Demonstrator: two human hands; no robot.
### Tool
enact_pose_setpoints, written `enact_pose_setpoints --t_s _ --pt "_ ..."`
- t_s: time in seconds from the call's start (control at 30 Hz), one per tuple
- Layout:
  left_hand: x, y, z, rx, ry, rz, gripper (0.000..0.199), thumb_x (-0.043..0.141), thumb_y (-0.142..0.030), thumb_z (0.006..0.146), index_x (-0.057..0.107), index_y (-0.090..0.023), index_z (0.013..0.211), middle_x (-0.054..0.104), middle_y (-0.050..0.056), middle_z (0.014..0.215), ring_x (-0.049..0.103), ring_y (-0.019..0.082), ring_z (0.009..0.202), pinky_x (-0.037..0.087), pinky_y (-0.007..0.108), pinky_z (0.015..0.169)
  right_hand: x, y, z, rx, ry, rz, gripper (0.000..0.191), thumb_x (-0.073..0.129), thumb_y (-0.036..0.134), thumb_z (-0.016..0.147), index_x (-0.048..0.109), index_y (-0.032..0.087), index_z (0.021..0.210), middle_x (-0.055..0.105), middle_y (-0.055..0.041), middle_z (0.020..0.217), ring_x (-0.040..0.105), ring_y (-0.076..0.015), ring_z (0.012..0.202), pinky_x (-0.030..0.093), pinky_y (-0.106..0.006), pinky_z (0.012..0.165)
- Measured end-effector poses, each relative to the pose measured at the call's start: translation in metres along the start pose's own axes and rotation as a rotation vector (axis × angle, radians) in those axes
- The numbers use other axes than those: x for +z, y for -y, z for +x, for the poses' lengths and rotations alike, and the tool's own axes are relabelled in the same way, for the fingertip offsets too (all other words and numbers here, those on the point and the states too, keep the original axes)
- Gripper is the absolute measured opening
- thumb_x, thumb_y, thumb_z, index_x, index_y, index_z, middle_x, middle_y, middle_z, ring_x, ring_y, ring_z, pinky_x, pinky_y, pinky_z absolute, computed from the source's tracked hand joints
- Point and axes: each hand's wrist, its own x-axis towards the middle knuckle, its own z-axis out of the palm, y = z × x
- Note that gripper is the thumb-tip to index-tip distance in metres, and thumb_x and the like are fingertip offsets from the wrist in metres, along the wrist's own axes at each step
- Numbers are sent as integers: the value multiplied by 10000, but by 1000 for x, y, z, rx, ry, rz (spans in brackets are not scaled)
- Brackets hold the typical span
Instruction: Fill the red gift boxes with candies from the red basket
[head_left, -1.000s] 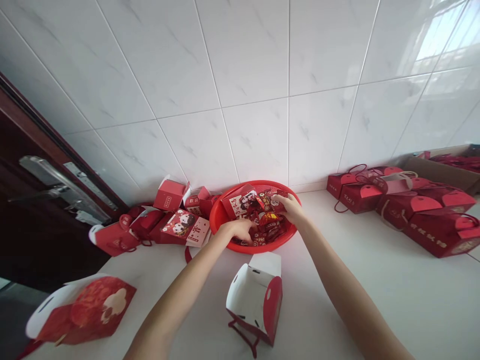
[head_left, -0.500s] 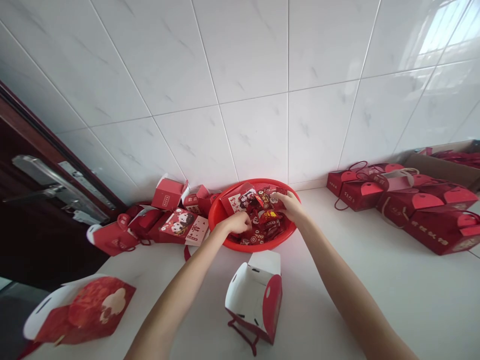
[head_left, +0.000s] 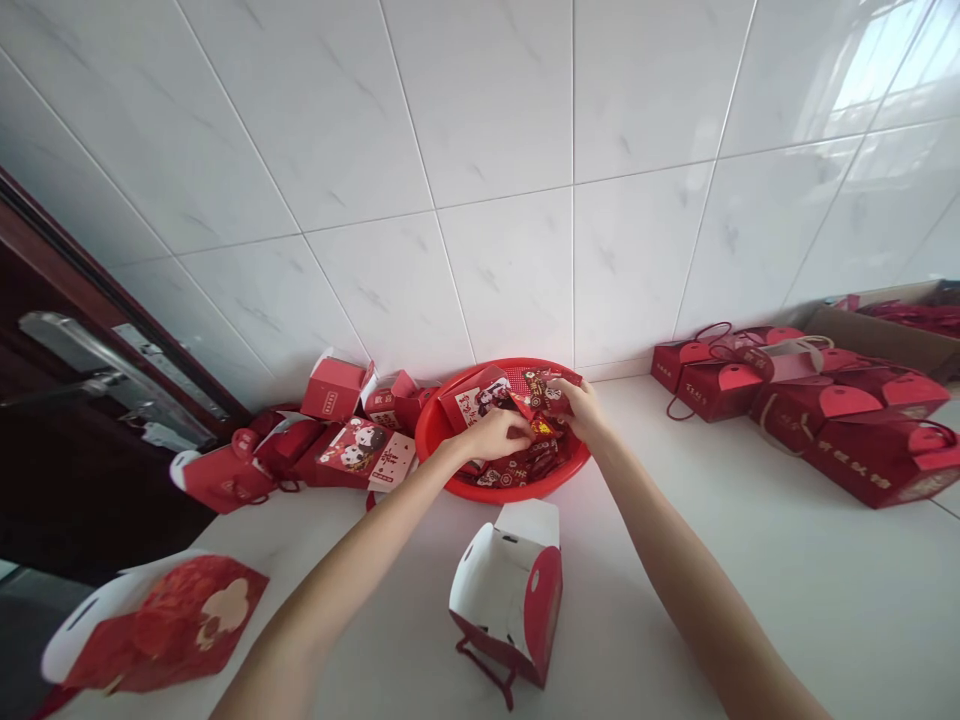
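Both hands are inside a red plastic basket [head_left: 430, 432] of small red wrapped packets. My left hand [head_left: 496, 436] has its fingers pinched on the left edge of a red and yellow packet [head_left: 543, 429]. At the basket's right side, my right hand [head_left: 581, 410] grips a dark red packet with gold print [head_left: 550, 392] between thumb and fingers. In front of the basket stands an opened red gift box [head_left: 546, 610], its white inside facing up and a red cord handle hanging at the front.
Several red gift boxes [head_left: 334, 392] crowd the left beside the door [head_left: 45, 470]; another open one [head_left: 172, 625] lies at the near left. More closed boxes [head_left: 847, 430] with cord handles stand at the right, before a carton [head_left: 885, 335]. A tiled wall [head_left: 502, 270] rises behind.
My left hand has moved up and right across the basket to the red and yellow packet. The right hand has stayed almost in place. The opened box has not moved.
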Motion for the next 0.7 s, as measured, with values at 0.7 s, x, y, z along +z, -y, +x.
enact_pose_setpoints --t_s 0.7 --pt "-22 0 2 -344 275 466 157 679 -70 612 756 -176 698 743 90 727 695 263 771 505 282 683 3 8 0 -6 -99 39 214 706 262 612 547 252 754 628 33 675 622 -162 673 556 -256 524"
